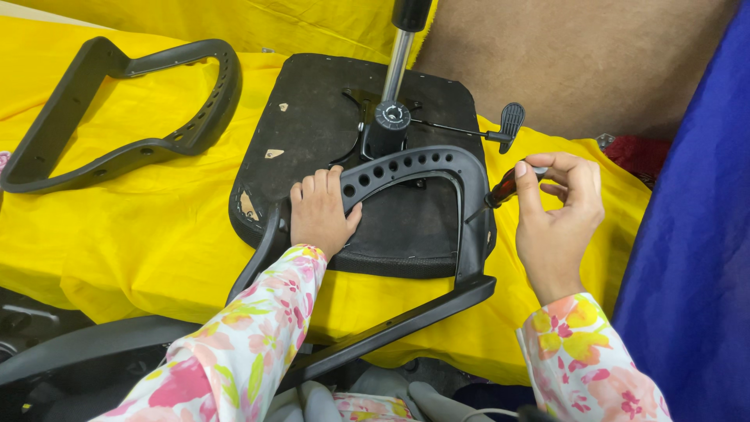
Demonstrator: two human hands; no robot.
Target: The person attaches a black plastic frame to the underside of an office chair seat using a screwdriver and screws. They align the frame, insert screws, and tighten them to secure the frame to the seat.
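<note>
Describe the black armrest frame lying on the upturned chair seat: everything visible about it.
The armrest frame is a black loop, seemingly moulded plastic, with a row of round holes along its curved top. It lies across the upturned seat base, its long straight bar overhanging the yellow cloth towards the camera. The left hand presses on its curve; the right hand holds a screwdriver tip against its right side.
</note>
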